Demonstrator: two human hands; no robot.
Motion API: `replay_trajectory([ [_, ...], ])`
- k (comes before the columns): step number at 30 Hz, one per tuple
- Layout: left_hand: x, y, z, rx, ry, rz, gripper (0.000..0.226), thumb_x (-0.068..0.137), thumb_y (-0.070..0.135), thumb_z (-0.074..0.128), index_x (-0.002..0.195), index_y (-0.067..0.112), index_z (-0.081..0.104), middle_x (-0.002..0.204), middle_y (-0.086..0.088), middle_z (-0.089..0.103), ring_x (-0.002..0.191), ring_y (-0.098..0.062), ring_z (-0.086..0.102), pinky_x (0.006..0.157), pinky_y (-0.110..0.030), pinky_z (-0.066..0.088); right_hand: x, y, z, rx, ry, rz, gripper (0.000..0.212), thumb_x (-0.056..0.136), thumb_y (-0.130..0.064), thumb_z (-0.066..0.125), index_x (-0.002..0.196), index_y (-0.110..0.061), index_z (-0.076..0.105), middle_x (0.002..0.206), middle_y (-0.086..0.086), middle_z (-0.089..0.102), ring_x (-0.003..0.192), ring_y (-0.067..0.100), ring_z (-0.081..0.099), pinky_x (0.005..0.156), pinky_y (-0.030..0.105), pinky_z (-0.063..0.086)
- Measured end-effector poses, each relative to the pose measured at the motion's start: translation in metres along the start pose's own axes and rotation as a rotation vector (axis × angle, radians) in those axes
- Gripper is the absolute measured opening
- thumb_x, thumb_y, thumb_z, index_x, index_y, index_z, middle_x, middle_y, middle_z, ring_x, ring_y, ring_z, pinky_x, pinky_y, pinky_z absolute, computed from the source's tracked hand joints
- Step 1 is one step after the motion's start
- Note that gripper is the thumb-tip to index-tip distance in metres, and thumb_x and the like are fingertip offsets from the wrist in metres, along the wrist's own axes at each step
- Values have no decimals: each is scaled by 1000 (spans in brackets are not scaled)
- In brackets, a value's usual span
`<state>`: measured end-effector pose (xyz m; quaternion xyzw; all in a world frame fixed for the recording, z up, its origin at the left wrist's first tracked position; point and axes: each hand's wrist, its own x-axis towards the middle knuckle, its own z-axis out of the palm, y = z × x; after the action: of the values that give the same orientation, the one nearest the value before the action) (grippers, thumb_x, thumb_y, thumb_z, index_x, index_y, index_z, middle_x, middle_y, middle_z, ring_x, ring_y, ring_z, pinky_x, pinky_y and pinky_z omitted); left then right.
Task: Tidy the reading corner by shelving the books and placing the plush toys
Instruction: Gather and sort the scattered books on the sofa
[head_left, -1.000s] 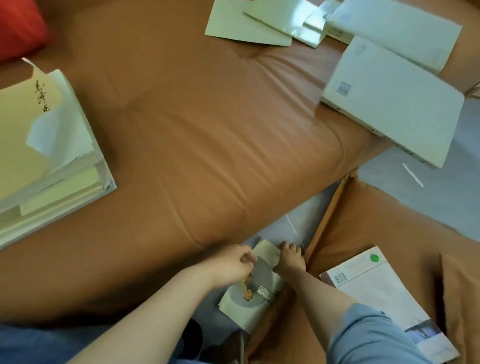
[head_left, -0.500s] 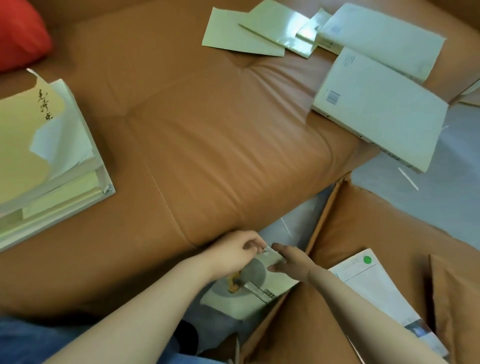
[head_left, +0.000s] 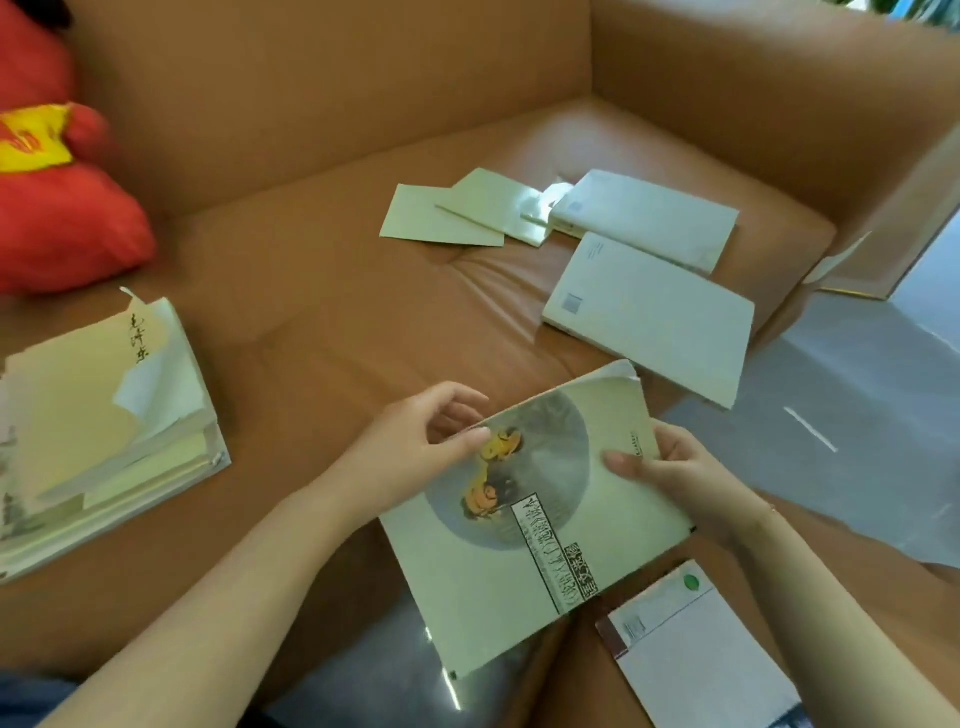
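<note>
Book: pale green paperback with a grey circular picture and a black title strip (head_left: 524, 525), cover up, tilted, held above the front edge of the tan leather sofa seat (head_left: 322, 322).
Left hand (head_left: 415, 441): thumb and fingers pinch the book's left edge.
Right hand (head_left: 670, 473): thumb on the cover, fingers seemingly curled under the right edge.
Change: half a second ago the book sat low in the gap by the floor; now it is lifted, its whole cover showing.
Nearby: red plush toy (head_left: 47, 197) at the far left of the seat.

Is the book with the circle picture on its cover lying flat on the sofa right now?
No, the left hand and right hand hold the book up above the sofa.
</note>
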<state>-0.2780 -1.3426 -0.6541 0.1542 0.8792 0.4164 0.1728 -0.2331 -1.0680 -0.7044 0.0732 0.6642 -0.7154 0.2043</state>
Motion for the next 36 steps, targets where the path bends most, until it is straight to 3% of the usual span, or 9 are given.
replay_trajectory([
  [4,10,9,-39,490,209,-25,16,92,46,54,104,38,62,97,19,64,89,-6,59,72,-32,51,20,-32,30,55,41,-116,29,82,-17,72,109,-9,62,100,14,72,83,28,70,66,33,58],
  [9,25,-22,-59,766,578,44,55,93,35,56,144,25,38,149,-1,38,139,-21,31,116,-43,15,66,-48,88,328,123,-146,23,89,-13,64,112,-13,62,103,9,73,84,23,71,69,35,58],
  [13,24,-60,-38,727,482,-140,68,98,46,36,154,30,1,161,-4,-16,148,-22,-14,115,-49,-12,102,-40,132,300,197,-133,12,93,-13,60,102,-17,66,102,4,72,85,15,70,72,26,58],
  [21,29,-99,-29,716,277,-256,60,96,59,10,152,39,1,161,6,-10,148,-11,-12,119,-43,-7,80,-22,105,222,379,-65,17,95,-6,49,102,-7,64,93,12,73,77,24,72,63,32,60],
  [24,29,-101,-27,719,302,-246,58,98,54,14,153,35,7,162,3,-4,149,-13,-7,119,-45,-5,51,18,76,42,564,-47,19,90,-3,49,95,-8,67,86,11,71,71,19,69,59,29,57],
  [27,29,-96,-20,683,359,-257,56,101,47,19,154,28,15,162,-1,2,149,-17,-3,118,-48,-3,31,82,39,-412,533,168,10,87,-15,56,95,-15,64,99,7,67,87,18,66,67,30,54],
  [29,28,-89,-12,662,390,-229,55,101,42,24,153,23,20,162,-3,7,149,-19,2,118,-49,-2,20,129,18,-882,370,423,35,85,-32,61,115,-15,55,123,8,56,110,22,57,81,30,49],
  [32,24,-80,3,692,362,-122,56,101,43,26,153,22,22,162,-2,10,149,-17,2,119,-46,-1,0,204,0,-1232,255,741,94,78,-59,60,146,-13,15,155,12,7,140,34,20,96,47,42],
  [36,23,-80,6,721,331,-101,60,99,50,21,154,26,15,162,0,5,149,-14,-2,119,-42,-5,-6,266,5,-1384,269,866,113,83,-46,64,147,-9,-21,157,16,-19,144,44,-4,102,52,38],
])
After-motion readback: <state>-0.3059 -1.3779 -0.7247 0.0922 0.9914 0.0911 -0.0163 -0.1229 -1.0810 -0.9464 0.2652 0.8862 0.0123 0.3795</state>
